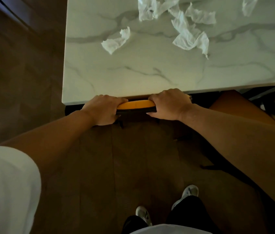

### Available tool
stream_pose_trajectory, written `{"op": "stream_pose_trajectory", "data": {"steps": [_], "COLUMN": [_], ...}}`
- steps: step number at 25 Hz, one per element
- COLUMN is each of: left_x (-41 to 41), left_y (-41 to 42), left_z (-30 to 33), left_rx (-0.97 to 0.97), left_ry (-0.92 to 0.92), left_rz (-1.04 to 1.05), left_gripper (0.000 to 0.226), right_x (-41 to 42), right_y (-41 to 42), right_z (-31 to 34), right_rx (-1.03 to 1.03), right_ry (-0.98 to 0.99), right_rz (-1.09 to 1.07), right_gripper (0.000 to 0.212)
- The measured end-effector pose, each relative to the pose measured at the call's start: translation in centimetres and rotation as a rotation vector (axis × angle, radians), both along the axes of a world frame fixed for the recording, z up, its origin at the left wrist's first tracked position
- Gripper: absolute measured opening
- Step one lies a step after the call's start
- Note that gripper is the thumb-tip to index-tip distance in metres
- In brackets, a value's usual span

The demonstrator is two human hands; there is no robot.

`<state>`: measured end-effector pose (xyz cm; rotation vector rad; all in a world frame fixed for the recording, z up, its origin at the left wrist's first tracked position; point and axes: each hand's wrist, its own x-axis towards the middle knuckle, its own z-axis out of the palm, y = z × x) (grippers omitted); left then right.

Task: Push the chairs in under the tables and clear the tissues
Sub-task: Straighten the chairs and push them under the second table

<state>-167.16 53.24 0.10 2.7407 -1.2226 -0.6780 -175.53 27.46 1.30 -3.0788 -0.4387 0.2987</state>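
Gripping chair back point(135, 105), both hands point(136, 108).

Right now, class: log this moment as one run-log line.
step: pushing chair in | left hand: gripping chair back | right hand: gripping chair back | chair: at table edge | tissues: on table

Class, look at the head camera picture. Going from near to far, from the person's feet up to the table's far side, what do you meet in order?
Shoes → wooden floor → both hands, left hand and right hand, gripping the chair back → marble table edge → small crumpled tissue → larger tissue pile.
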Motion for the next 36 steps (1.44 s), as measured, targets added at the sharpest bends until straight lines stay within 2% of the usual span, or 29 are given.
{"op": "stream_pose_trajectory", "data": {"steps": [10, 13, 15, 17, 19, 21, 23, 26, 29, 33, 36], "left_x": [-0.7, -2.1, -4.0, -8.5, -13.7, -18.0, -21.1, -24.1, -25.4, -27.5, -29.0], "left_y": [-0.7, -1.6, -2.5, -3.6, -4.6, -5.9, -7.8, -11.8, -16.8, -24.6, -29.0], "left_z": [0.9, 2.0, 2.8, 3.0, 3.5, 4.5, 5.2, 5.3, 4.9, 5.1, 4.5], "left_rx": [0.068, 0.241, 0.31, 0.297, 0.209, 0.097, 0.028, -0.025, -0.053, -0.151, -0.08], "left_ry": [-0.007, 0.018, -0.059, -0.166, -0.168, -0.163, -0.135, -0.039, 0.007, 0.01, -0.043], "left_rz": [0.084, 0.211, 0.376, 0.537, 0.624, 0.645, 0.577, 0.448, 0.282, -0.101, -0.364], "left_gripper": [0.058, 0.058, 0.062, 0.077, 0.09, 0.084, 0.078, 0.082, 0.088, 0.097, 0.105], "right_x": [-0.2, -0.7, -0.9, -1.2, -2.2, -4.7, -7.9, -13.1, -19.4, -29.4, -35.5], "right_y": [0.3, 0.5, 0.5, 0.6, 0.6, -0.3, -2.7, -7.2, -11.9, -16.8, -17.9], "right_z": [0.2, 0.7, 1.0, 1.0, 0.5, 0.4, 1.0, 1.9, 2.9, 4.6, 5.5], "right_rx": [-0.001, 0.001, 0.01, -0.032, -0.084, -0.025, 0.086, 0.187, 0.193, 0.188, 0.177], "right_ry": [0.018, 0.045, 0.092, 0.135, 0.122, 0.064, 0.042, 0.021, 0.03, -0.01, 0.07], "right_rz": [0.01, -0.006, -0.029, -0.072, -0.102, -0.074, -0.045, -0.142, -0.328, -0.672, -0.855], "right_gripper": [0.051, 0.052, 0.055, 0.062, 0.069, 0.075, 0.084, 0.082, 0.075, 0.07, 0.078]}}
